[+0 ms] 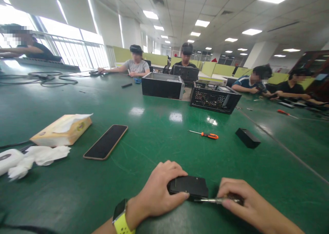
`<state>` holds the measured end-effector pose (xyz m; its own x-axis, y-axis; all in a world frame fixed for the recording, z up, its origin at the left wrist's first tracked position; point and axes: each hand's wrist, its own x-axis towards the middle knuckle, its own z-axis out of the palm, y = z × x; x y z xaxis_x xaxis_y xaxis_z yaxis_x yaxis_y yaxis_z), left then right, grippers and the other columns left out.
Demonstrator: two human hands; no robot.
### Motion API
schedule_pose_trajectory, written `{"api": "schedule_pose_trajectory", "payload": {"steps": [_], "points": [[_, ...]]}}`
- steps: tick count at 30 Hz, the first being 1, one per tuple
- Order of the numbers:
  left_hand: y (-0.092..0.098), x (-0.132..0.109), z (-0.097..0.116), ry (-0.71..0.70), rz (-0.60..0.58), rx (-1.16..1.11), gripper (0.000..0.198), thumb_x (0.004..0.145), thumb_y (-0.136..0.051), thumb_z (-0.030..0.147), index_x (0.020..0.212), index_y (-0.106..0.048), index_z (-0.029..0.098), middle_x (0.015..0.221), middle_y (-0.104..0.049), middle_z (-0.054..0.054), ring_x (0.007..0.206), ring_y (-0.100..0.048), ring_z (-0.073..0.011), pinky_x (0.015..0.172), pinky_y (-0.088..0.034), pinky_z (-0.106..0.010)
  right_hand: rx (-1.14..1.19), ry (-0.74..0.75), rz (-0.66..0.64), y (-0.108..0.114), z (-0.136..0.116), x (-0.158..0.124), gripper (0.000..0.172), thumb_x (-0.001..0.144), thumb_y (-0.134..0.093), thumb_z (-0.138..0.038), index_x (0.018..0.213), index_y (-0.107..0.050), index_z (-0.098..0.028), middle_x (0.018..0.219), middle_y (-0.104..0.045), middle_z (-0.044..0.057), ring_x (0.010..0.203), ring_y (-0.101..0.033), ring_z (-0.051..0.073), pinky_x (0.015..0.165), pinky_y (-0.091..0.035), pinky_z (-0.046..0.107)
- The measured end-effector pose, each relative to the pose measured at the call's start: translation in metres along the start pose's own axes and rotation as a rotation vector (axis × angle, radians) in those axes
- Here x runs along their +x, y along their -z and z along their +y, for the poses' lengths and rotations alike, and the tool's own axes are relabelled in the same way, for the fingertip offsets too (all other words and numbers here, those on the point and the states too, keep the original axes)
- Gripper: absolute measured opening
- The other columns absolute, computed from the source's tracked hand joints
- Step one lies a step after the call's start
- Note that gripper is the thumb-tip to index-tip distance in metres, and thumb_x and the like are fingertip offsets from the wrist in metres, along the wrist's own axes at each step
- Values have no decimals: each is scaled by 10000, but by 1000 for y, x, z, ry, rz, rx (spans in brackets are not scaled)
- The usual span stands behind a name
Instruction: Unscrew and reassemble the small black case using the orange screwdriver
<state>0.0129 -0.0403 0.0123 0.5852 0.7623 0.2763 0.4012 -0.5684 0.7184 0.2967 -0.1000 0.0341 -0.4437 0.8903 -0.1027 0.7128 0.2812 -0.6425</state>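
Note:
A small black box-shaped device (190,186) lies on the green table (144,141), gripped at its left end by my left hand (164,187). The thumb presses its near side and the fingers curl over the far side. My right hand (239,196) is closed around the handle of a screwdriver (212,200). The metal shaft points left along the device's near edge, and its tip is at or very close to that edge; I cannot tell whether it touches. A yellow-banded watch (120,217) is on my left wrist.
A phone (106,143), a tissue pack (61,129) and crumpled tissues (41,158) are at left. Beyond my hands lie an orange screwdriver (209,136) and a black block (247,138). Two computer cases (161,87) stand farther back. Several people sit around the table.

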Motion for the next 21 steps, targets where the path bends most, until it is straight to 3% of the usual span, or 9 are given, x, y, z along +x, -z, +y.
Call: {"api": "schedule_pose_trajectory", "payload": {"steps": [6, 11, 17, 19, 21], "points": [[0, 0, -1, -10, 0, -18, 348, 733, -773, 245, 1064, -668, 233, 1051, -660, -22, 967, -581, -239, 877, -385, -369, 97, -55, 44, -2, 18, -2, 366, 958, -464, -518, 848, -622, -206, 840, -565, 18, 777, -562, 176, 701, -429, 285], [-1, 0, 0, -11, -1, -27, 334, 742, -761, 251, 1060, -660, 233, 1047, -656, -26, 965, -574, -242, 878, -389, -372, -10, -46, 101, -10, 6, 0, 350, 1000, -399, -467, 917, -626, -213, 867, -604, 30, 806, -580, 185, 744, -440, 310], [-1, 0, 2, -3, -19, -63, 334, 732, -752, 215, 1044, -634, 224, 1024, -647, -17, 955, -569, -233, 885, -397, -362, -135, -14, -54, 7, -7, 8, 318, 1016, -384, -442, 1025, -644, -258, 974, -689, 29, 908, -629, 195, 845, -455, 327], [-1, -1, 2, 15, -23, -68, 341, 728, -746, 195, 1044, -622, 224, 1026, -642, -17, 956, -563, -233, 880, -401, -357, -208, 23, -47, -2, -5, 12, 336, 1022, -362, -428, 994, -643, -246, 931, -700, 35, 856, -641, 193, 801, -461, 315], [-1, -2, 1, 49, -6, -77, 354, 721, -741, 165, 1044, -608, 220, 1025, -631, -21, 947, -559, -228, 857, -412, -341, -279, 54, 48, -21, 0, 16, 369, 1022, -329, -409, 910, -622, -215, 823, -691, 46, 748, -637, 188, 707, -458, 291]]}}
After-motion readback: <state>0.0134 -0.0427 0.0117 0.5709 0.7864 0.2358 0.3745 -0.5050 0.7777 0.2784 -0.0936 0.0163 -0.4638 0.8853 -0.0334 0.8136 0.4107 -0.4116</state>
